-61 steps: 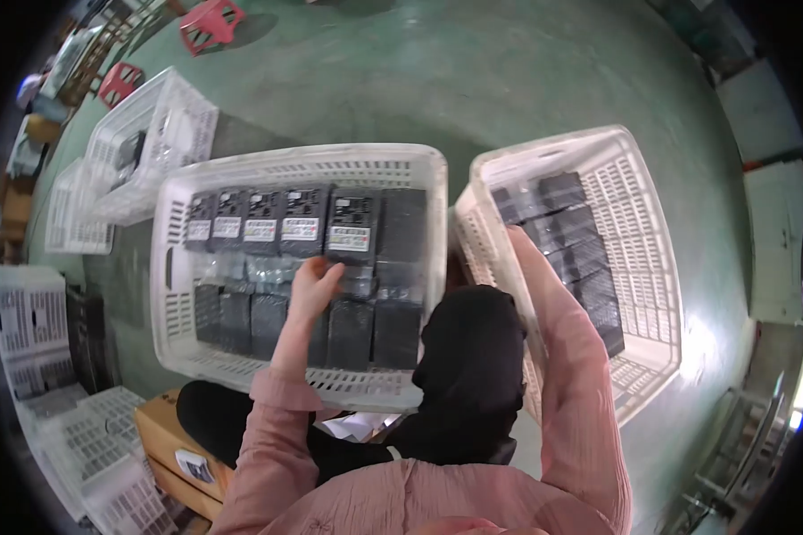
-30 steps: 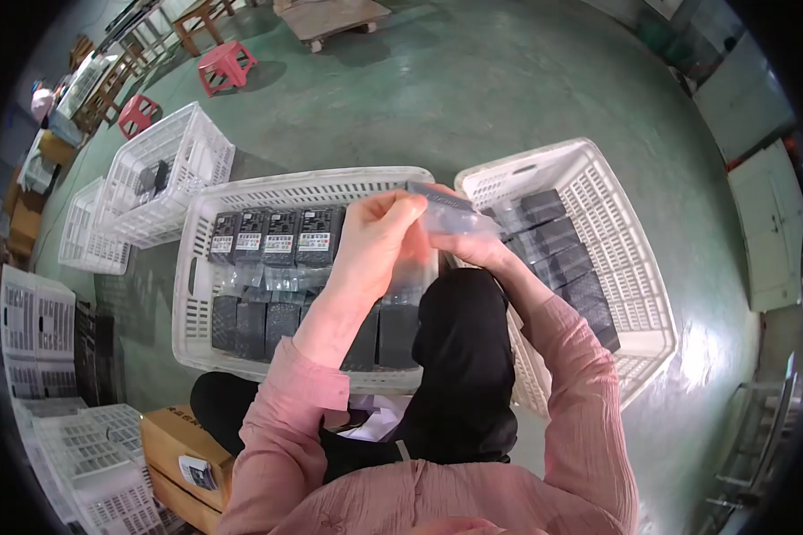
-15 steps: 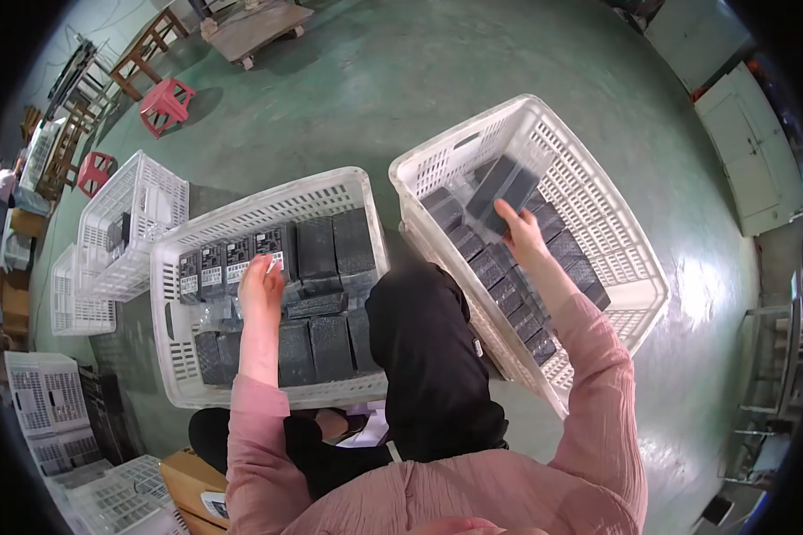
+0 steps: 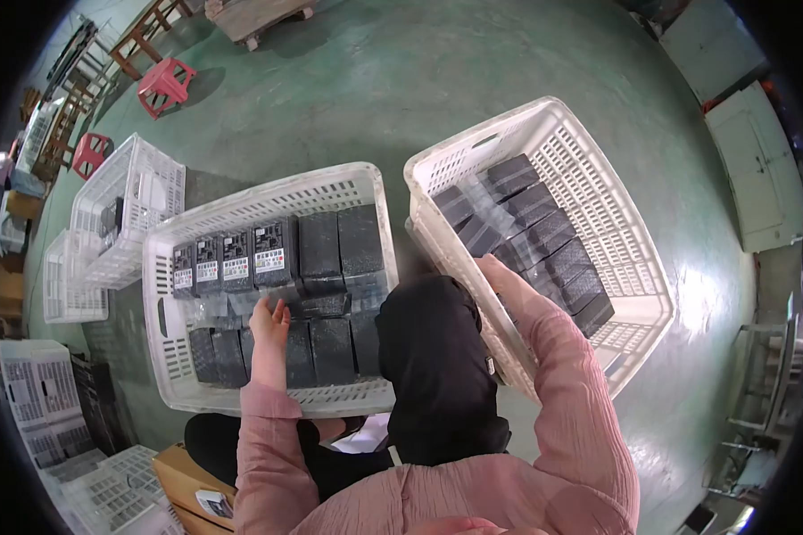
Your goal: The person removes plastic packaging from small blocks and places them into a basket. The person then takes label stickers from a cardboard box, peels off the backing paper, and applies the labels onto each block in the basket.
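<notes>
My right hand (image 4: 506, 276) reaches into the right white plastic crate (image 4: 589, 174), closed at the near end of a flat black box (image 4: 482, 238). That box lies by the crate's left wall, beside plastic-wrapped black boxes (image 4: 544, 227) packed in rows. Part of my right fingers is hidden. Over the middle of the left white crate (image 4: 268, 189), my left hand (image 4: 270, 325) is open with fingers apart, near clear wrapping between two rows of black boxes. Several boxes in the far row carry white printed labels (image 4: 269, 259).
My black-trousered knee (image 4: 433, 357) stands between the two crates. More white crates (image 4: 134, 209) sit at the left, with stacked ones (image 4: 40, 392) lower down. Behind are red stools (image 4: 165, 86) and a wooden trolley (image 4: 259, 18). A cardboard box (image 4: 183, 486) is beside me.
My right hand has moved down and left with the black box, from above the right crate's rows to its left side. My left hand has shifted slightly down, away from the labelled boxes.
</notes>
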`<state>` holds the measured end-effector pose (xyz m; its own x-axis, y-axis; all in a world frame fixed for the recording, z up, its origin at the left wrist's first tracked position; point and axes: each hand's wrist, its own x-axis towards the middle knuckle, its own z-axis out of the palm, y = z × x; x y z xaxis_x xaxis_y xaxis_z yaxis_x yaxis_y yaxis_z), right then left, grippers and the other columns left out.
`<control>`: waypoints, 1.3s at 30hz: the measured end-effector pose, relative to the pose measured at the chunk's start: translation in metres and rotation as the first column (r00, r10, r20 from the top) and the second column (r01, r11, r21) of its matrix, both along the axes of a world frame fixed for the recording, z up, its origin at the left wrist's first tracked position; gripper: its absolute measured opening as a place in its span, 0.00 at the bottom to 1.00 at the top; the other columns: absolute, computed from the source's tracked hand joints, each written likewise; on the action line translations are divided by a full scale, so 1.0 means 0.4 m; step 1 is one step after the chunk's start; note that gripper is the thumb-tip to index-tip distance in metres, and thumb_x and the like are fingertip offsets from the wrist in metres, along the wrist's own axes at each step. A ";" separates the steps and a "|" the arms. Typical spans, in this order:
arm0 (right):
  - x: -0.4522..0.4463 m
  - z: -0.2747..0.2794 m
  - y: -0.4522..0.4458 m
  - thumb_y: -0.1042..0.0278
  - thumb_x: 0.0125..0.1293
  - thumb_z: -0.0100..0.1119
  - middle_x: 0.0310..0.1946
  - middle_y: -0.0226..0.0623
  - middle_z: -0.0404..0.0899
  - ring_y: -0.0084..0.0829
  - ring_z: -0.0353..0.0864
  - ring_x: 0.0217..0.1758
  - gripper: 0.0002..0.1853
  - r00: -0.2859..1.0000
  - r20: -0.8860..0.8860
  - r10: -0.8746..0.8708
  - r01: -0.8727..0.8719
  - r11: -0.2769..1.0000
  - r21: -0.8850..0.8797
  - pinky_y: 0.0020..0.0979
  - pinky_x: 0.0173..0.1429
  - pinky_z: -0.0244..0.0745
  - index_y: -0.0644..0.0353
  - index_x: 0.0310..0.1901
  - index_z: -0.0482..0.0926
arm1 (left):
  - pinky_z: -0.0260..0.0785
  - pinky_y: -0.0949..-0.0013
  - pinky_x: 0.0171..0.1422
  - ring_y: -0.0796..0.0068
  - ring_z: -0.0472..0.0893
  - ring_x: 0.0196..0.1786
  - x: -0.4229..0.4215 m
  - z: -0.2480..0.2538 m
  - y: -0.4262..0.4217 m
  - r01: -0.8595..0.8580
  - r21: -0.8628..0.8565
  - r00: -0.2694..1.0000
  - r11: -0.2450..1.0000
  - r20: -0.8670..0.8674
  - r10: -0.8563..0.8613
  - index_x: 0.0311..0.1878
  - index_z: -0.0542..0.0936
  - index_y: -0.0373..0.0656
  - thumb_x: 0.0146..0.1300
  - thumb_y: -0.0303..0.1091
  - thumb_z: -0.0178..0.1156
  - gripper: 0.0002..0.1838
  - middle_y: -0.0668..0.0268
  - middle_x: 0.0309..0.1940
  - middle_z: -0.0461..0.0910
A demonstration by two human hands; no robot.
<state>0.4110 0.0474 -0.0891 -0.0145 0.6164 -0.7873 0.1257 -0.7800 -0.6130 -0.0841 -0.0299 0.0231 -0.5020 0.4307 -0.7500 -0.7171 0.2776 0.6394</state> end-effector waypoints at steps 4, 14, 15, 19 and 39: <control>-0.015 0.028 -0.004 0.62 0.59 0.64 0.33 0.40 0.86 0.31 0.85 0.31 0.14 0.990 0.077 0.117 -0.119 0.993 0.026 0.32 0.34 0.79 0.68 0.37 0.85 | 0.74 0.65 0.33 0.63 0.81 0.41 0.000 -0.029 0.002 0.031 0.065 0.996 0.997 0.086 -0.037 0.46 0.73 0.42 0.64 0.32 0.60 0.10 0.64 0.38 0.74; 0.050 0.131 0.052 0.65 0.58 0.67 0.34 0.42 0.86 0.34 0.86 0.38 0.14 0.701 0.696 0.156 -0.580 0.693 0.429 0.33 0.43 0.80 0.62 0.43 0.84 | 0.54 0.79 0.22 0.85 0.68 0.20 0.103 0.137 0.032 0.334 0.304 0.910 0.892 -0.353 -0.220 0.31 0.76 0.47 0.68 0.40 0.62 0.12 0.74 0.20 0.74; -0.021 0.309 0.041 0.66 0.58 0.67 0.35 0.42 0.86 0.35 0.87 0.41 0.15 0.718 0.696 0.013 -0.548 0.626 0.555 0.35 0.46 0.80 0.61 0.46 0.83 | 0.49 0.80 0.23 0.87 0.65 0.19 0.117 0.186 0.038 0.357 0.365 0.897 0.860 -0.389 -0.207 0.27 0.76 0.47 0.68 0.41 0.62 0.13 0.75 0.20 0.74; -0.181 0.660 0.013 0.70 0.60 0.65 0.43 0.43 0.85 0.37 0.85 0.49 0.18 0.901 0.433 -0.031 -0.387 0.398 0.832 0.36 0.53 0.78 0.64 0.51 0.78 | 0.51 0.79 0.24 0.89 0.65 0.20 0.185 0.369 0.040 0.465 0.445 0.860 0.765 -0.434 -0.270 0.27 0.77 0.47 0.69 0.43 0.60 0.16 0.73 0.23 0.79; -0.106 0.774 -0.145 0.72 0.56 0.69 0.42 0.38 0.83 0.24 0.81 0.44 0.24 0.975 0.217 -0.050 -0.187 0.347 0.919 0.28 0.52 0.76 0.65 0.55 0.75 | 0.72 0.72 0.44 0.66 0.84 0.44 0.512 0.734 0.006 0.762 0.599 0.611 0.247 -0.538 -0.581 0.47 0.79 0.37 0.76 0.39 0.48 0.16 0.57 0.42 0.84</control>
